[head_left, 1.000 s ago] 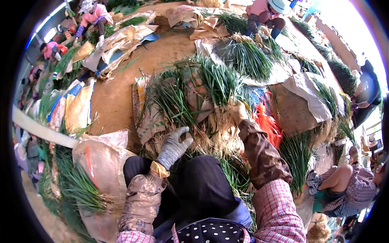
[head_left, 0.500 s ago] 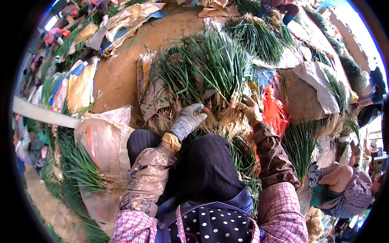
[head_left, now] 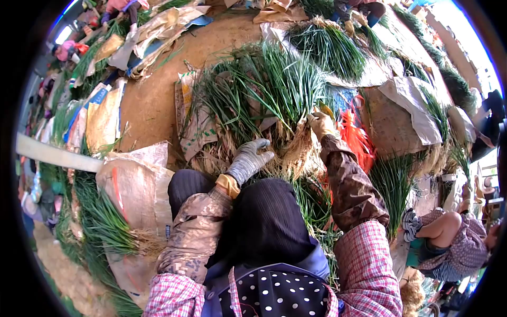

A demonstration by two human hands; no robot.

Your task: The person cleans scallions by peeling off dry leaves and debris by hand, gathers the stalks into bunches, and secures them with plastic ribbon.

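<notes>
Plainly, leafy green bunches [head_left: 280, 84] lie fanned out over printed sacking [head_left: 199, 132]
At left, a smaller bunch [head_left: 111, 227] lies across a pale sack [head_left: 140, 185]; next comes the left hand [head_left: 256, 157], grey-gloved, thumb and fingers parted just beside the roots [head_left: 296, 156], nothing visible between them. Centrally, the bunches look light, with soft, bendy leaves [head_left: 264, 68] that could crease and stringy roots that could snag; the pale stem bases [head_left: 302, 129] seem the best hold. The right hand [head_left: 317, 121], fingers bent, is at those bases, though I cannot tell if it grips; red strips [head_left: 356, 140] lie just beyond
</notes>
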